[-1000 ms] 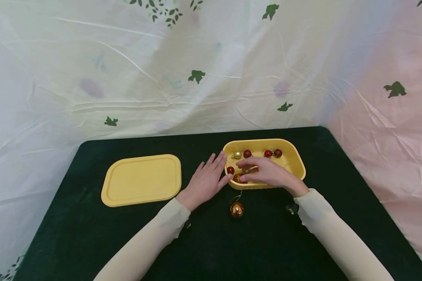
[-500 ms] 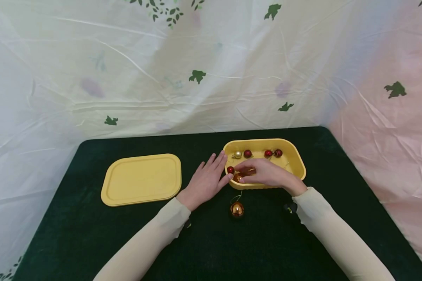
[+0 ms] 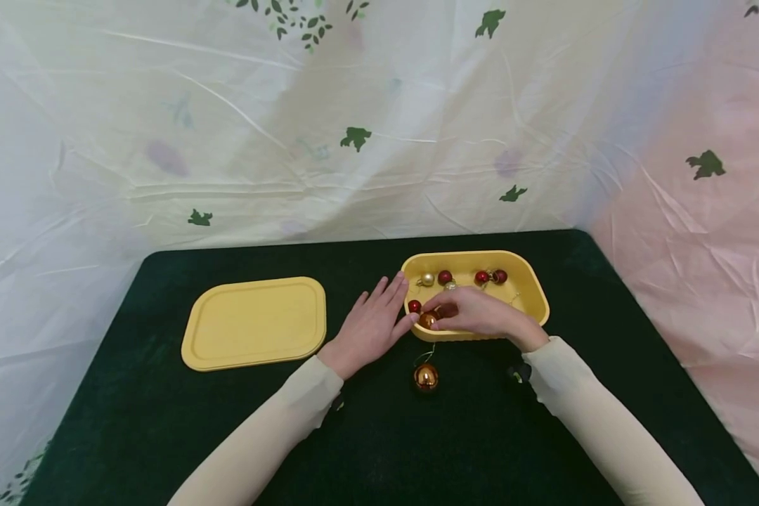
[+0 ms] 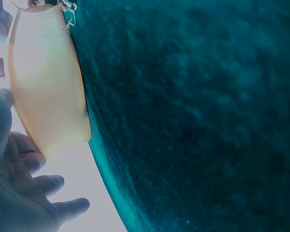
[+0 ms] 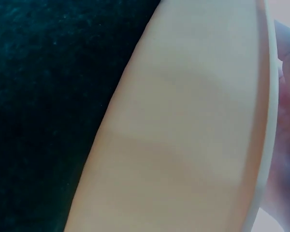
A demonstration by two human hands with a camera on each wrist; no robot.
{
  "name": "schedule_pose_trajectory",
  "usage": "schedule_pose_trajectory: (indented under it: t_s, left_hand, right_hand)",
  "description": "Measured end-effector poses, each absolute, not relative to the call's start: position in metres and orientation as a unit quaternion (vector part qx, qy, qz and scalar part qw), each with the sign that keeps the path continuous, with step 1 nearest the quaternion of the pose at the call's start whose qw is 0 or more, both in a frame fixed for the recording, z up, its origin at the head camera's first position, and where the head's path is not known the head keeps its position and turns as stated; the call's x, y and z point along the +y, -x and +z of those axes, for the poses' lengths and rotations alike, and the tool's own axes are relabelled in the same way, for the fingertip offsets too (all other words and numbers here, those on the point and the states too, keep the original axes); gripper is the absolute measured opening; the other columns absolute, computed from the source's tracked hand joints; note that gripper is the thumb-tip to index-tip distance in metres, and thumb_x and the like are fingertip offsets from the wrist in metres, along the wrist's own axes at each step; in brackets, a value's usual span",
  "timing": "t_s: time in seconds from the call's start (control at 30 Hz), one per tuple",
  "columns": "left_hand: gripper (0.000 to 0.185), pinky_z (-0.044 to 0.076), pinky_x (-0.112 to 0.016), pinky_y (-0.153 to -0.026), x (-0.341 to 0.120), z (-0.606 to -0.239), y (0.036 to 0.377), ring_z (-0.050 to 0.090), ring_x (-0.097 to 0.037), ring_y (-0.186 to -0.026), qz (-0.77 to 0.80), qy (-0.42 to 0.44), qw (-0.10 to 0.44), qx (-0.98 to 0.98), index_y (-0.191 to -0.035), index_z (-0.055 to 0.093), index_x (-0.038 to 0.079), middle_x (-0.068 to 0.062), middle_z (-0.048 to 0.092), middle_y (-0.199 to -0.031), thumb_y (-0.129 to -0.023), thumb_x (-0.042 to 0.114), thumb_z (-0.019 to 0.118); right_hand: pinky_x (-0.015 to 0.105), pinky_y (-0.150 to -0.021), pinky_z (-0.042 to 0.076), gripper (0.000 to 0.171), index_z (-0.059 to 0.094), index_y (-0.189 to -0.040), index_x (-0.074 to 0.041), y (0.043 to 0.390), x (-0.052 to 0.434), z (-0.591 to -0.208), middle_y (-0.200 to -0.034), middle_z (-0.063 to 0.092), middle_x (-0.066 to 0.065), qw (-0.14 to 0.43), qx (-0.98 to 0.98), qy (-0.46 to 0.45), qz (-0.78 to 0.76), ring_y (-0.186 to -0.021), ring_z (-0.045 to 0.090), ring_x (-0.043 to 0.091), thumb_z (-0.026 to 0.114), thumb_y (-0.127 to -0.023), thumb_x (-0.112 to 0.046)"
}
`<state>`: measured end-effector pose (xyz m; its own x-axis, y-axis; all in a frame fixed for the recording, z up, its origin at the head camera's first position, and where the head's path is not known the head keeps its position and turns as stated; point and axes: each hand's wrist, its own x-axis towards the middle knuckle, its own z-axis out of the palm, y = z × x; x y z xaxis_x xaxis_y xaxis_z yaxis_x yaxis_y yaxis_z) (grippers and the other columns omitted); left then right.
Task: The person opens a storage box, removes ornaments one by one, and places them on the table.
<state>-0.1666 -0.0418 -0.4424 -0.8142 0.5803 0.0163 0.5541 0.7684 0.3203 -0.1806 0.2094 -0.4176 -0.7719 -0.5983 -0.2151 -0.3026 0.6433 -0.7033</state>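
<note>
Flat yellow plastic lid (image 3: pixel 254 322), lying on the dark green velvet table (image 3: pixel 164 422), well left of the hands. Left hand (image 3: pixel 370 327), fingers straight and relaxed, resting against the left end of the yellow plastic tub (image 3: pixel 531 292), which holds small red and gold baubles (image 3: pixel 445 277). Right hand (image 3: pixel 481 313), reaching over the tub's near wall, fingertips pinching a shiny copper bauble (image 3: pixel 426 320) at the near-left corner; a second copper bauble (image 3: pixel 426 377) on the table just before the tub.
</note>
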Motion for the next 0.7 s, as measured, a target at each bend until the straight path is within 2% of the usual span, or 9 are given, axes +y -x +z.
schedule_pose_trajectory:
  t_s: [0.2,0.47,0.7]
  left_hand:
    - [0.076,0.025,-0.059,-0.121,-0.041,-0.443,0.167,0.016,-0.028,-0.158,0.163,-0.301,0.043,0.938,-0.167,0.021,0.013,-0.001,0.01,-0.174,-0.108,0.061,0.03]
    - [0.076,0.025,-0.059,-0.121,-0.042,-0.443,0.167,0.015,-0.028,-0.158,0.166,-0.302,0.043,0.938,-0.167,0.021,0.012,-0.001,0.009,-0.174,-0.109,0.06,0.031]
    - [0.076,0.024,-0.058,-0.122,-0.042,-0.444,0.167,0.015,-0.028,-0.158,0.165,-0.303,0.042,0.938,-0.167,0.02,0.013,-0.001,0.008,-0.174,-0.109,0.06,0.031]
  right_hand:
    - [0.041,-0.095,0.052,0.04,0.067,-0.136,-0.012,0.175,0.215,-0.418,-0.124,0.072,-0.002,0.19,0.88,0.251,-0.356,-0.104,0.065,0.014,0.071,-0.1,-0.028]
    - [0.045,-0.097,0.051,0.04,0.069,-0.135,-0.016,0.164,0.223,-0.41,-0.127,0.071,0.0,0.136,0.89,0.224,-0.373,-0.109,0.065,0.018,0.073,-0.099,-0.032]
    - [0.048,-0.099,0.05,0.042,0.069,-0.135,-0.014,0.155,0.231,-0.403,-0.132,0.07,0.002,0.09,0.887,0.227,-0.391,-0.114,0.063,0.021,0.075,-0.097,-0.031]
